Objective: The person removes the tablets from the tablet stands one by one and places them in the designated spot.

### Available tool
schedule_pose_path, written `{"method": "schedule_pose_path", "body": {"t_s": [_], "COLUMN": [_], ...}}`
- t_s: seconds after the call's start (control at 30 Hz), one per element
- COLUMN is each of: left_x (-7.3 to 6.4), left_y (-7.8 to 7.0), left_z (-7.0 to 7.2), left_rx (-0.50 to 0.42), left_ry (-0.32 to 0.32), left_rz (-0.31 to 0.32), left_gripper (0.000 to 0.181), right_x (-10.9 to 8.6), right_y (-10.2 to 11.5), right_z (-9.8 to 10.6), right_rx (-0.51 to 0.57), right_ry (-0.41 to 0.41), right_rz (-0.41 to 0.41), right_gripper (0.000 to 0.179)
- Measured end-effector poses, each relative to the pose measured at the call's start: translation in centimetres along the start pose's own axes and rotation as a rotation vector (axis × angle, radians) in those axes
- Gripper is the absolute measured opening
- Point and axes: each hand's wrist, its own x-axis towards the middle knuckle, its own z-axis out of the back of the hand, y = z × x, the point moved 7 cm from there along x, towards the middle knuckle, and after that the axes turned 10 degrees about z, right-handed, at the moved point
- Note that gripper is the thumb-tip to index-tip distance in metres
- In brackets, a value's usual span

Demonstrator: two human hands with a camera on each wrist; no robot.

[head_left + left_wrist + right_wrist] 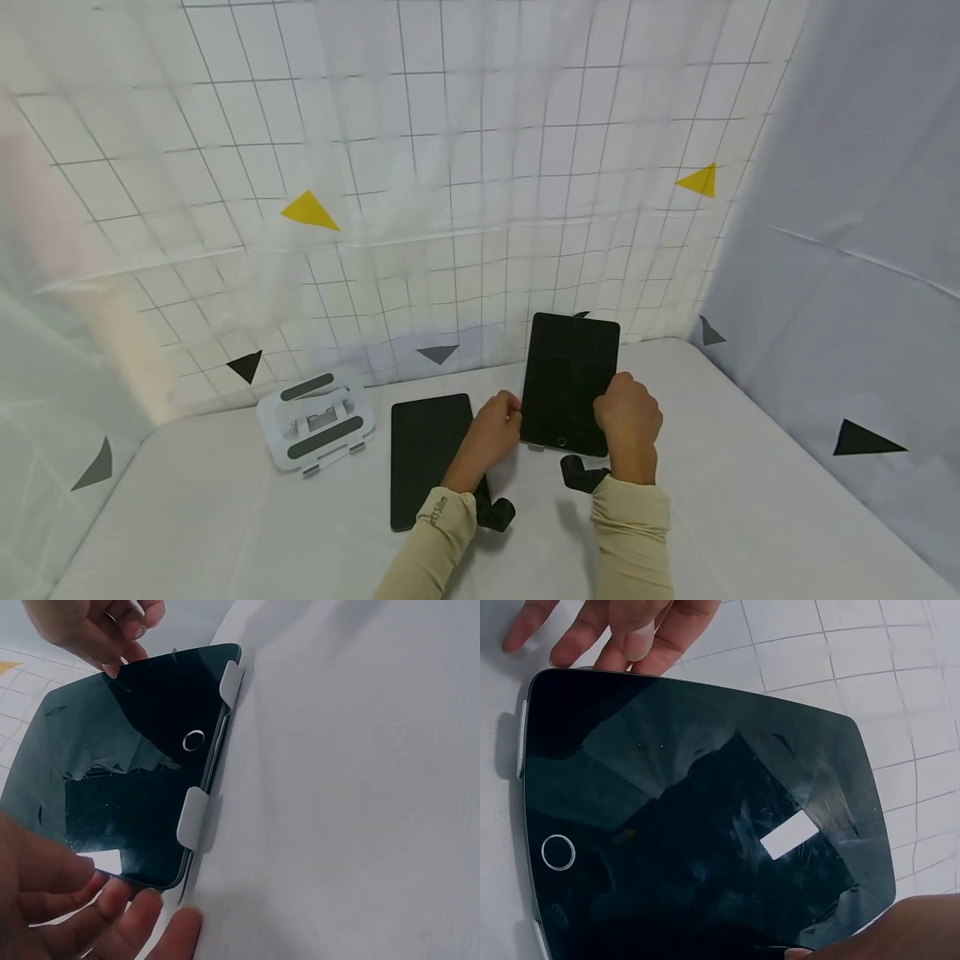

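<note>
A tablet with a black screen and a ring-shaped home button leans upright at the back of the table. Its lower edge sits in two pale lips of a stand, whose body is hidden behind it. My left hand pinches the tablet's left edge near the bottom, thumb at the front in the left wrist view. On the opposite edge, my right hand grips the side with curled fingers. From the right wrist, the tablet fills most of the view, and the left fingers show along its far edge.
A black flat tablet-shaped slab lies on the white table, partly under my left forearm. Left of it is a folded white stand with grey pads. A gridded white sheet hangs close behind the tablet.
</note>
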Motion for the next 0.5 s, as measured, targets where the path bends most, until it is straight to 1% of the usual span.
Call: {"method": "schedule_pose_path", "body": {"t_s": [0.1,0.4,0.5], "left_x": [0.03,0.01,-0.05], "left_y": [0.06,0.15,0.3], "left_z": [0.0,0.04,0.2], "left_rx": [0.005,-0.016,-0.018], "left_ry": [0.003,0.009,-0.01], "left_rz": [-0.009,0.001,0.011], "left_gripper": [0.012,0.018,0.018], "right_x": [0.01,-0.23,-0.38], "right_y": [0.02,0.09,0.04], "right_z": [0.0,0.4,0.55], "right_rx": [0.004,0.012,0.015], "right_ry": [0.001,-0.027,-0.021], "right_rz": [0.001,0.005,-0.002], "right_gripper": [0.027,0.024,0.023]}}
